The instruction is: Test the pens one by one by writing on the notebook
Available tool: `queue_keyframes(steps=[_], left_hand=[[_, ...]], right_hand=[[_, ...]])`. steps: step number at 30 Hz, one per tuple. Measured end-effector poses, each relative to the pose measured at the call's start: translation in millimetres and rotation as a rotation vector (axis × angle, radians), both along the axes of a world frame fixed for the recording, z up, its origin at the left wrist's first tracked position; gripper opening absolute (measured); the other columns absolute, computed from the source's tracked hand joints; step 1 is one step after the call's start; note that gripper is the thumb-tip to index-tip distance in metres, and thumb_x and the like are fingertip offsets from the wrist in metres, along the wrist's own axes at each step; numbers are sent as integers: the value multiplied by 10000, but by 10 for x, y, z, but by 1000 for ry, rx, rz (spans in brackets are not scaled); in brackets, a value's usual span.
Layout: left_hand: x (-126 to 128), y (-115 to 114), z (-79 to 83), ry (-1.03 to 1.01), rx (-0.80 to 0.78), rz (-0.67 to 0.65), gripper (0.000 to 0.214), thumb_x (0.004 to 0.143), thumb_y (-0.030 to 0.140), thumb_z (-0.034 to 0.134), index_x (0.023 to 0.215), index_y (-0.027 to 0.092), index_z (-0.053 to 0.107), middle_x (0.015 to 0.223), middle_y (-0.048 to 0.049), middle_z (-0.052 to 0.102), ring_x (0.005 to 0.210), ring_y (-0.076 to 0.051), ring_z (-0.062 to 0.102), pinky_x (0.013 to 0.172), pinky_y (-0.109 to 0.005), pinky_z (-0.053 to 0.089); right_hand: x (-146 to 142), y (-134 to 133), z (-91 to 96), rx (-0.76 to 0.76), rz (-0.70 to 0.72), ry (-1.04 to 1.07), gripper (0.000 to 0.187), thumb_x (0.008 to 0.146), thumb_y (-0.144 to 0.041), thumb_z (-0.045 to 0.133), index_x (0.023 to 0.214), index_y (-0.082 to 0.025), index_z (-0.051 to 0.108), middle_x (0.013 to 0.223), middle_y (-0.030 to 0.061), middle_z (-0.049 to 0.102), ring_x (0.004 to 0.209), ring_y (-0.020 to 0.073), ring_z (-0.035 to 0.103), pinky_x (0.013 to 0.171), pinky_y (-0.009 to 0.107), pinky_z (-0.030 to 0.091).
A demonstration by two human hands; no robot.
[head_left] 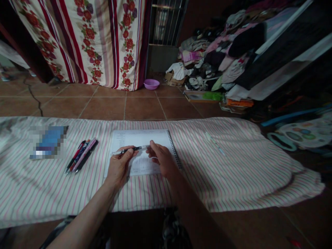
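Note:
An open spiral notebook lies on the striped cloth, its wire binding along the right side. Above its pages a black-and-clear pen is held nearly level. My left hand pinches the pen's barrel between thumb and fingers, and its left end sticks out past them. The fingers of my right hand close around the pen's right end, which they partly hide. Left of the notebook, several pens lie bunched together, red, dark and pink among them.
A blurred-out blue flat item lies at the cloth's left. To the right is a slim pale pen-like item on the striped cloth. Beyond on the tiled floor stand a purple basin and a heap of clothes.

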State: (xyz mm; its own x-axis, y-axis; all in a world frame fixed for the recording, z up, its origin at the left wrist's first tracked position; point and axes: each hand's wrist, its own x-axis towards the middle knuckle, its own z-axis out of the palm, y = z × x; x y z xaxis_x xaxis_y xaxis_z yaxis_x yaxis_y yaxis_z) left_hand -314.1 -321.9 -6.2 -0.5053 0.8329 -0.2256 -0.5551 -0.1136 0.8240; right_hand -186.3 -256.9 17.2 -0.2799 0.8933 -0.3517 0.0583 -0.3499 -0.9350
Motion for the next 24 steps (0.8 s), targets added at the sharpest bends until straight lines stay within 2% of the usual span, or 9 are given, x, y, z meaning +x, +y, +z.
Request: queue_keyframes(steps=[5,9,13,15,18,20,24], left_hand=[[12,-9,13,24,7,-29,254,574,208,789,791,120,691,691,-35,701,667,-126,660,719,-233,507],[12,-6,17,30,4,-25,255,568,205,790,784,116,688,677,-33,698,658,-125,658,720,-233,508],[2,5,20,-2,-10,1,262,545,211,800,758,113,683,676,-29,691,639,-124,652,685,-230,513],[-3,6,24,-23,-13,8,273,529,205,808,752,111,683,677,-29,690,636,-121,651,676,-222,514],[-10,2,30,-37,-11,7,279,528,197,810,762,113,685,680,-29,691,635,-116,651,666,-210,515],[-14,-2,30,-41,-12,0,274,536,195,807,768,116,686,681,-29,693,635,-113,651,662,-204,513],[-18,-4,29,-38,-11,-16,267,539,194,807,765,117,686,672,-29,694,642,-113,650,673,-204,507]], right_hand=[[7,27,-49,132,49,-5,351,685,-506,584,598,-166,590,578,-1,578,487,82,422,470,233,292],[3,38,-63,146,41,25,294,667,-442,607,574,-164,590,580,1,581,505,84,431,490,235,308],[-3,26,-32,94,33,86,189,625,-342,643,705,-171,643,673,7,638,601,101,517,567,234,366],[-5,14,-2,39,26,105,224,619,-316,652,801,-186,645,730,7,663,650,108,556,603,232,388],[-2,3,30,-40,15,98,277,674,-400,629,873,-209,620,802,16,684,680,117,586,595,230,400],[3,7,27,-56,2,63,309,706,-493,592,818,-205,612,801,24,685,653,116,581,553,225,385],[11,28,-19,50,33,-36,375,708,-542,576,641,-174,595,650,19,635,536,96,502,480,224,325]])
